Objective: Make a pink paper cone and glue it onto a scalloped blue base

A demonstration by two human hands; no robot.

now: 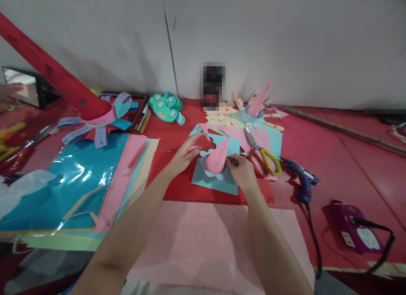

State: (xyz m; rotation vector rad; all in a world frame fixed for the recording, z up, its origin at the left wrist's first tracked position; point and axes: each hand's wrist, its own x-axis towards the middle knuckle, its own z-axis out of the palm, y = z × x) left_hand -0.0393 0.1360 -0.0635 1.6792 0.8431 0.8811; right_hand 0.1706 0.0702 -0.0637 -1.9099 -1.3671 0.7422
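A pink paper cone point(217, 157) stands in the middle of the table, ringed at its base by light blue scalloped paper petals point(215, 175). Under it lies a blue-green paper sheet point(203, 181) on red paper. My left hand point(185, 154) is just left of the cone, fingers apart, with nothing in it. On the other side, my right hand point(240, 168) has its thumb and fingers pinched together at the right edge of the petals; what they hold, if anything, is too small to make out.
Scissors point(263, 159), a blue glue gun point(304, 183) and a purple power box point(355, 229) lie on the right. Stacked papers point(127, 172) and a tall red cone point(63, 83) are on the left. At the far left edge another person's hand point(11, 94) shows.
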